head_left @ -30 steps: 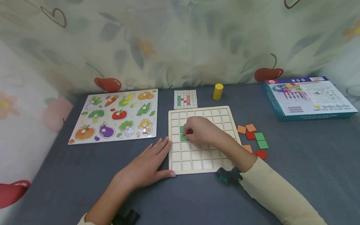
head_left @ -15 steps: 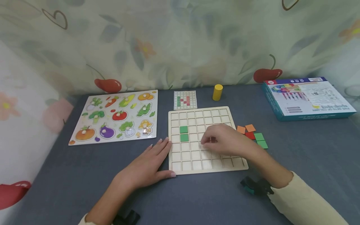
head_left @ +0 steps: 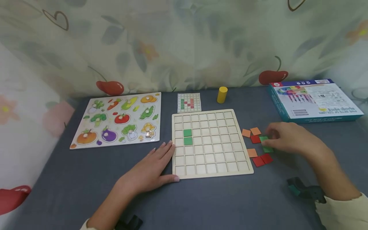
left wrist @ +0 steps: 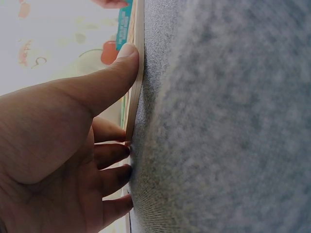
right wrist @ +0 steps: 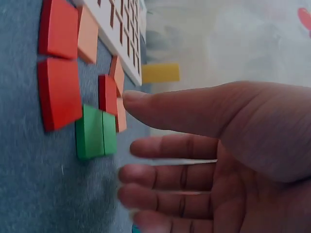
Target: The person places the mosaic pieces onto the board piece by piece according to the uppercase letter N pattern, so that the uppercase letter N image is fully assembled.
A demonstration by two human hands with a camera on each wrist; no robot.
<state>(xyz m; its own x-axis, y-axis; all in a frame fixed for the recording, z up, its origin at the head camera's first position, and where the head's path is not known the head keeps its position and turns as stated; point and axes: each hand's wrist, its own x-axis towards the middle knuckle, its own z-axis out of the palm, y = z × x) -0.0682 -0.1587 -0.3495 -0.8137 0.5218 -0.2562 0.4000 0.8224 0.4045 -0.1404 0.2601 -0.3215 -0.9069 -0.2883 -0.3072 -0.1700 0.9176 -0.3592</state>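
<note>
A wooden grid board (head_left: 210,158) lies flat, with two green tiles (head_left: 188,141) in neighbouring cells at its left. My left hand (head_left: 148,169) rests at the board's left edge, its fingers straight and the thumb against the near corner. In the right wrist view, my right hand (right wrist: 194,160) has its thumb and fingers apart, with nothing between them. It is right beside two loose green tiles (right wrist: 92,133). Near these lie red tiles (right wrist: 63,90) and orange tiles (right wrist: 87,39).
Behind the board lies a small pattern card (head_left: 189,103), with a yellow cylinder (head_left: 222,95) standing to its right. A vegetable puzzle board (head_left: 116,119) is on the left. A flat teal-sided box (head_left: 316,100) lies at the back right.
My right hand has left the green tiles on the board and moved right to the loose tiles. The left hand stays at the board's edge.
</note>
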